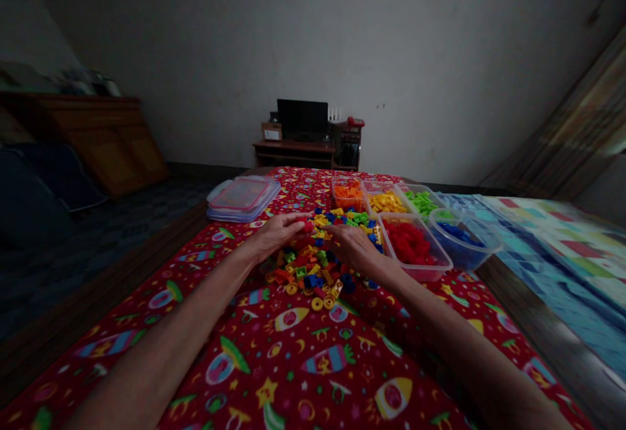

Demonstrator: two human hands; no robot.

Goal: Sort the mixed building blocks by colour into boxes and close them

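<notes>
A loose pile of small plastic building blocks [303,270] in yellow, blue, green, orange and red lies on the red patterned cloth. My left hand [274,235] is at the pile's left side, its thumb and fingers closed on a red block [307,226]. Over the right part of the pile, my right hand [353,246] reaches inward with its fingers stretched and slightly bent. No block shows in it, though its fingertips are partly hidden among the pieces. Nearest to that hand is a clear tub of red blocks [409,245].
Behind and beside the red tub stand containers of orange blocks [349,190], yellow blocks [387,202], green blocks [419,204] and blue blocks [460,234]. Stacked lids [244,196] lie at the back left. A desk with a monitor [302,119] is against the wall.
</notes>
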